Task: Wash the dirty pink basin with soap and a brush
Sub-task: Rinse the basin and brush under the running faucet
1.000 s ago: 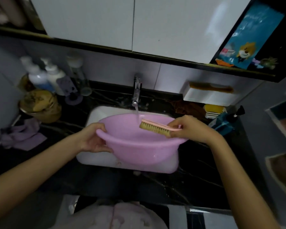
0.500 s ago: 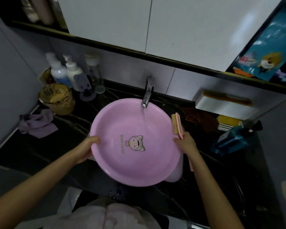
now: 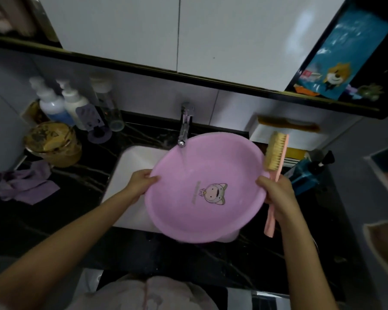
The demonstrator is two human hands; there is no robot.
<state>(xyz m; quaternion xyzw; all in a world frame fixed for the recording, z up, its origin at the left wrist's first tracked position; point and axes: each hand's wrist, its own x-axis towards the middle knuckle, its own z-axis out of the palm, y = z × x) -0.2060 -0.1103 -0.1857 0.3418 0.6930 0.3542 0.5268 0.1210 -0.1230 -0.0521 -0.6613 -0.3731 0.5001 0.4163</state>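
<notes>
The pink basin (image 3: 211,171) is tilted toward me over the white sink (image 3: 130,173), showing a cartoon print on its bottom. Water runs from the chrome tap (image 3: 185,128) onto its upper inside wall. My left hand (image 3: 139,184) grips the basin's left rim. My right hand (image 3: 276,193) holds the right rim and also clamps the pink-handled brush (image 3: 274,157), whose tan bristles point up and left beside the rim.
Black marble counter (image 3: 76,175) surrounds the sink. Bottles (image 3: 61,104) and a gold-lidded jar (image 3: 52,142) stand at the back left, with a purple cloth (image 3: 27,184) in front. A white box (image 3: 287,135) and a blue dispenser (image 3: 309,173) sit at the right.
The basin tipped from nearly level to facing me and then shifted right. The brush swung from lying across the rim to standing upright at the right rim.
</notes>
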